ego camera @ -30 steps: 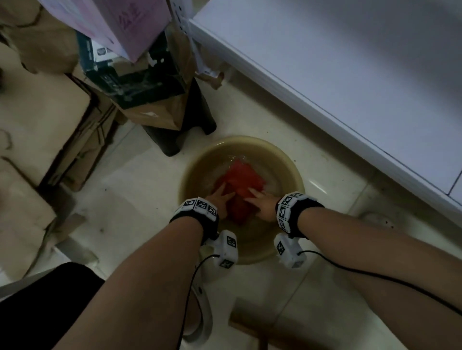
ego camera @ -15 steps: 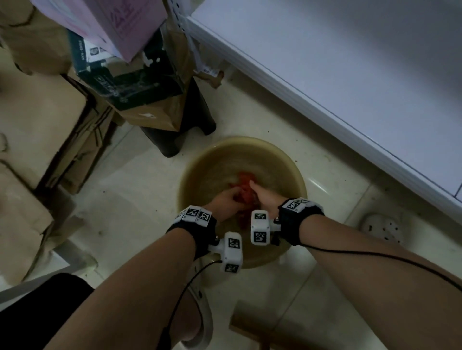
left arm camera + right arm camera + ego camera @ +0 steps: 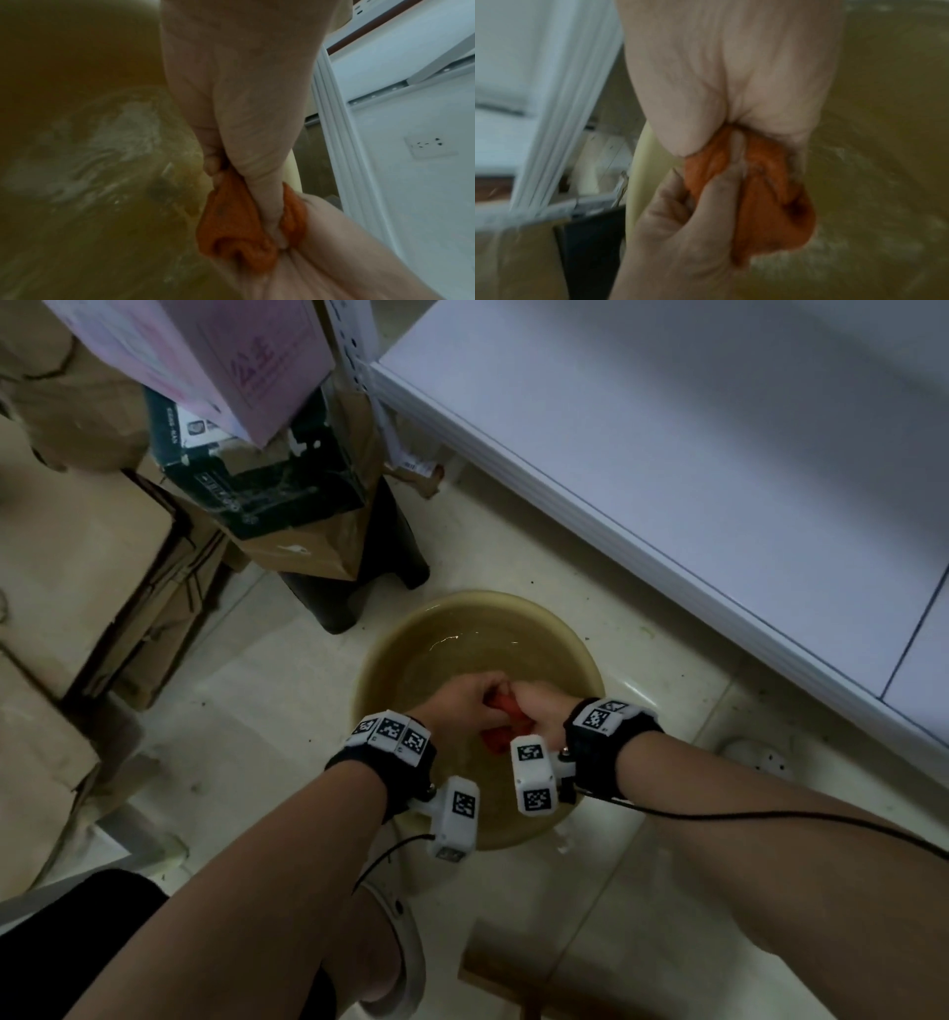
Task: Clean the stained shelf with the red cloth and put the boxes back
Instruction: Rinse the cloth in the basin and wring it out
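Observation:
The red cloth point(image 3: 506, 724) is bunched between both my hands above the water in a yellowish basin point(image 3: 390, 654) on the floor. My left hand point(image 3: 464, 706) grips one end of it and my right hand point(image 3: 539, 711) grips the other, knuckles almost touching. In the left wrist view the cloth point(image 3: 231, 229) is squeezed in my fist over foamy water. The right wrist view shows the cloth point(image 3: 770, 192) wadded between both fists. The white shelf point(image 3: 693, 469) runs along the upper right. Stacked boxes stand at upper left: a pink box point(image 3: 205, 356) on a dark box point(image 3: 257, 474).
A black stool point(image 3: 369, 577) carries the stacked boxes beside the basin. Brown cardboard boxes point(image 3: 77, 567) fill the left side. A white clog point(image 3: 755, 757) lies under the shelf edge, and another point(image 3: 400, 963) is on my foot. A wooden piece point(image 3: 513, 978) lies near.
The cloth lay spread flat in the water under my fingers; both hands have since gathered it, closed round it and lifted it into a tight wad above the water.

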